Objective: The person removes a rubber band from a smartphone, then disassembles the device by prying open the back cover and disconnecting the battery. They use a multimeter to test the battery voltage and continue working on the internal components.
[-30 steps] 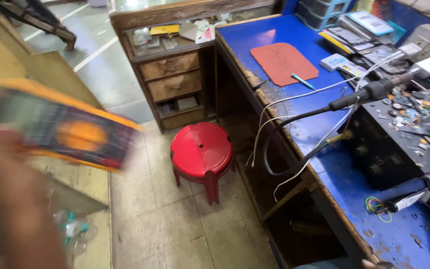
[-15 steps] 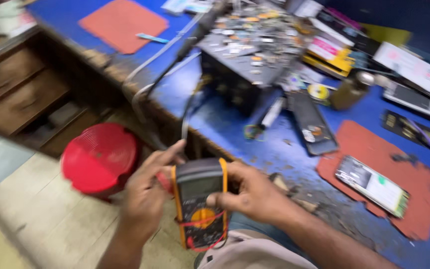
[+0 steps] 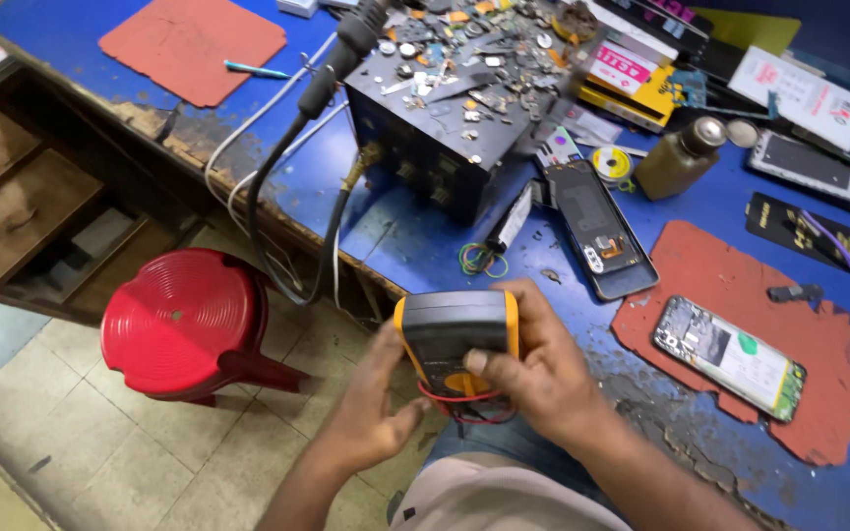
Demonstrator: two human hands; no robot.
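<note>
Nearby, a red stool and blue bench flank both hands, left hand and right hand, clamped on the multimeter.

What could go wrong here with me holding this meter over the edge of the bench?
The multimeter is held in both hands, left hand and right hand, past the blue bench's edge, above the tiled floor; a slip might drop it. Its red lead wire loops loosely under the right hand and may snag. The opened phone on the red mat lies close to the right forearm, so it might get knocked.
</note>
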